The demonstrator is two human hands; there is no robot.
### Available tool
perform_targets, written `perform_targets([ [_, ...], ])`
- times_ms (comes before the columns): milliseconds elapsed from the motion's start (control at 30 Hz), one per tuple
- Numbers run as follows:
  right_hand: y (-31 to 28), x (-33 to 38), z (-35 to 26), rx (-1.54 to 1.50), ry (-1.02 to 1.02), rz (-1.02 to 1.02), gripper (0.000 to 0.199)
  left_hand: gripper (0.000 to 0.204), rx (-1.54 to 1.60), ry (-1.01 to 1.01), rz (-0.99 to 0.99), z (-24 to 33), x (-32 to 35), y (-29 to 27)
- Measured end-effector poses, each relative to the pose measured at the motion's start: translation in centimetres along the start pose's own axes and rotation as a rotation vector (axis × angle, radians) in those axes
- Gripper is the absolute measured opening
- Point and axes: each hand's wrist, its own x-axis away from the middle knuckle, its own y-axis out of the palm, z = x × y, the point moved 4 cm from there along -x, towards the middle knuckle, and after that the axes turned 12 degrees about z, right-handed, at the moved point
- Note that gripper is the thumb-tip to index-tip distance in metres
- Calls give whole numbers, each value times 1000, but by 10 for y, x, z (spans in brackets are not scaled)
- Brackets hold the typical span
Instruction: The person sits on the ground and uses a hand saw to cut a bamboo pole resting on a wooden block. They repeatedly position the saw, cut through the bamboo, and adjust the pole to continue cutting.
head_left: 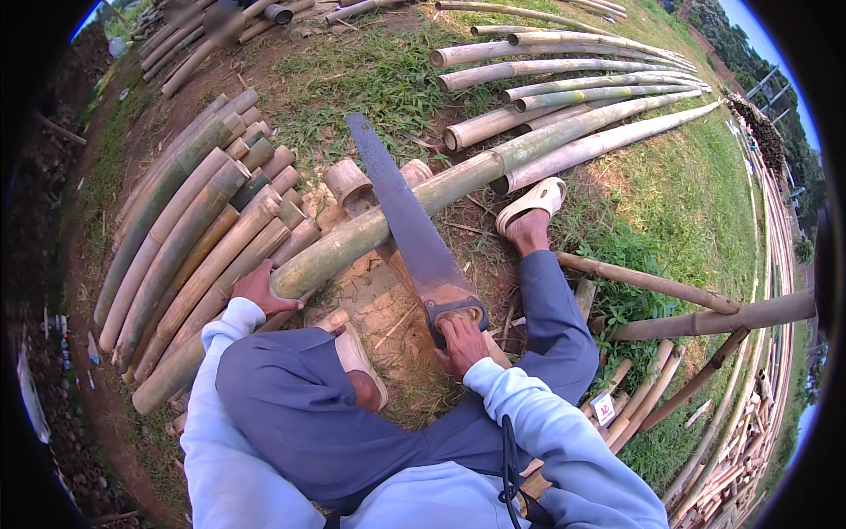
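Note:
My right hand (464, 346) is closed around the handle of a handsaw (407, 234). The saw's wide dark blade points away from me and lies across a long green bamboo pole (463, 181). Whether its teeth have cut into the bamboo cannot be made out. My left hand (262, 293) grips the same pole to the left of the blade, near my left knee. Upright bamboo stubs (348, 181) stand close beside the pole where the saw crosses it. My feet, in pale clogs (361, 366), are on either side of the saw.
A stack of cut bamboo lengths (189, 207) lies at the left. Long poles (564, 69) spread over the grass at the far right. A bamboo frame (714, 317) stands beside my right leg, with short pieces (648, 397) below it. Pale sawdust (357, 286) covers the ground under the pole.

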Motion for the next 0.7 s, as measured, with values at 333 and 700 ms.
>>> perform_targets([
  [333,7,-2,16,126,-20,-28,31,107,6,-11,-20,2,0,-4],
  [700,-52,-3,-6,-247,2,399,26,86,290,57,131,-23,-11,22],
])
